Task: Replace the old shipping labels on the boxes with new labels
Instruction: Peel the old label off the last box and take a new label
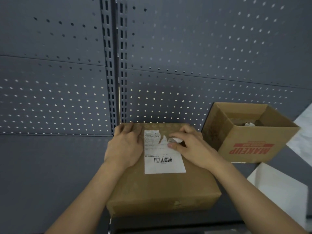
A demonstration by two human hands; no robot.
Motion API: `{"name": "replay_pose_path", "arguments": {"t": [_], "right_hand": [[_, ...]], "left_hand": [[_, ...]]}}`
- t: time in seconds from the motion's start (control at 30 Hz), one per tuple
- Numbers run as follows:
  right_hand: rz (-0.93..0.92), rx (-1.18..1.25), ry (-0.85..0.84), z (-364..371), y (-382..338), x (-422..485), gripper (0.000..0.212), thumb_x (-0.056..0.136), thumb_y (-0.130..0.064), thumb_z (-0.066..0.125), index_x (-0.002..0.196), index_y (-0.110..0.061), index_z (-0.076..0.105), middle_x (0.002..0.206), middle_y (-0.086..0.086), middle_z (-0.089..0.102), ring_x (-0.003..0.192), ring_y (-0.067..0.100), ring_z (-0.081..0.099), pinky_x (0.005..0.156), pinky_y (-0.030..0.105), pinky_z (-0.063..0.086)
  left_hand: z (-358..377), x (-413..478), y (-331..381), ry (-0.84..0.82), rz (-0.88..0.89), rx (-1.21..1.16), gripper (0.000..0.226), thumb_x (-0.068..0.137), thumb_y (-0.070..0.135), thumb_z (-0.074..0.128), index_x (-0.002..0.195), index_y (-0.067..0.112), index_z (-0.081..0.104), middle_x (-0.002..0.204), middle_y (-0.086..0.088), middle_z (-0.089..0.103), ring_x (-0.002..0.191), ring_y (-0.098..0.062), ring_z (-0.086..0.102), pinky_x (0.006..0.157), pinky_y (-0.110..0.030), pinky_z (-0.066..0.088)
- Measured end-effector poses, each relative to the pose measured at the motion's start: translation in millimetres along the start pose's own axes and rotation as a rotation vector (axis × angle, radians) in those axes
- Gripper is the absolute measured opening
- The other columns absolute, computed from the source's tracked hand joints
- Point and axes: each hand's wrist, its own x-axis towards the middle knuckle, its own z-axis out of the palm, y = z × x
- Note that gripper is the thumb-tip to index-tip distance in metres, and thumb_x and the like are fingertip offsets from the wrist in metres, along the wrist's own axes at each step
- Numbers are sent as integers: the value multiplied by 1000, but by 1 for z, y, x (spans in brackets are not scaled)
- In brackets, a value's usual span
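Note:
A closed brown cardboard box [162,188] lies on the dark shelf in front of me. A white shipping label [163,163] with a barcode is stuck on its top; the label's upper right part is torn and partly peeled. My left hand [125,146] lies flat on the box's top, left of the label, fingers spread. My right hand [190,147] pinches a curled, peeled strip of the label [175,140] between thumb and fingers at the label's upper right.
An open cardboard box [249,146] printed "MAKEUP" in red stands to the right, with some white scraps inside. White sheets [278,191] lie at the right edge. A grey perforated back panel [67,98] rises behind the shelf.

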Motion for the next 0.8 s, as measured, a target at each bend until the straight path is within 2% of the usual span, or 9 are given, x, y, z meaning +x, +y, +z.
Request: {"name": "replay_pose_path", "arguments": {"t": [0.1, 0.23, 0.3, 0.4, 0.5, 0.57, 0.67, 0.73, 0.8], "right_hand": [[-58, -13, 151, 0, 0, -2, 15, 96, -33, 60, 105, -28, 71, 100, -9, 44, 102, 14, 43, 98, 36, 37], [-156, -125, 249, -1, -4, -10, 12, 95, -23, 60, 99, -18, 70, 99, -5, 44, 97, 10, 38, 91, 36, 41], [-190, -181, 250, -3, -8, -13, 19, 95, -28, 51, 97, -16, 65, 100, -4, 44, 93, 13, 41, 84, 38, 46], [-199, -184, 217, -5, -13, -15, 33, 94, -39, 35, 97, -15, 57, 104, -4, 40, 85, 10, 40, 71, 31, 44], [-235, -156, 222, -5, -12, -17, 19, 97, -31, 44, 98, -14, 53, 106, -5, 38, 80, 7, 37, 66, 26, 36], [-257, -113, 243, -4, -11, -18, 20, 98, -35, 40, 98, -17, 49, 105, -9, 34, 76, 5, 37, 63, 25, 34], [-293, -3, 286, -7, -13, -23, 19, 98, -38, 33, 96, -22, 42, 104, -14, 28, 73, 6, 39, 58, 30, 40], [-287, 85, 306, -8, -13, -25, 19, 98, -40, 36, 92, -23, 41, 102, -13, 30, 76, 9, 44, 62, 34, 47], [-247, 105, 278, -9, -15, -26, 29, 93, -51, 47, 91, -24, 39, 101, -13, 29, 81, 4, 46, 64, 25, 45]], "left_hand": [[-1, 0, 0, -6, -3, -5, 44, 104, 35, 30, 148, 30, 38, 158, 10, 27, 146, -17, 9, 104, -52, 39], [0, 0, 1, -6, -4, 3, 45, 104, 36, 29, 147, 29, 39, 158, 9, 27, 146, -18, 9, 103, -52, 40], [-1, -1, 2, -1, -6, 7, 44, 104, 36, 29, 146, 28, 40, 157, 8, 29, 146, -19, 11, 102, -52, 40], [-2, -2, 3, 4, -3, 6, 44, 104, 36, 29, 147, 29, 40, 156, 8, 30, 146, -19, 12, 102, -51, 41], [-1, -3, 2, 11, 9, -4, 44, 104, 35, 31, 146, 29, 41, 155, 8, 33, 146, -19, 13, 101, -51, 41], [-1, -3, 2, 30, 16, -19, 43, 104, 33, 32, 144, 28, 44, 153, 8, 36, 145, -19, 15, 100, -50, 42], [-3, -4, 3, 68, 31, -40, 40, 103, 33, 35, 140, 26, 50, 150, 8, 41, 144, -18, 20, 99, -48, 43], [-4, -4, 3, 86, 40, -48, 38, 103, 32, 37, 137, 25, 53, 146, 7, 44, 143, -18, 23, 98, -48, 44], [-2, -4, 2, 107, 41, -64, 35, 103, 32, 40, 132, 23, 57, 142, 5, 48, 140, -18, 29, 95, -46, 45]]}}
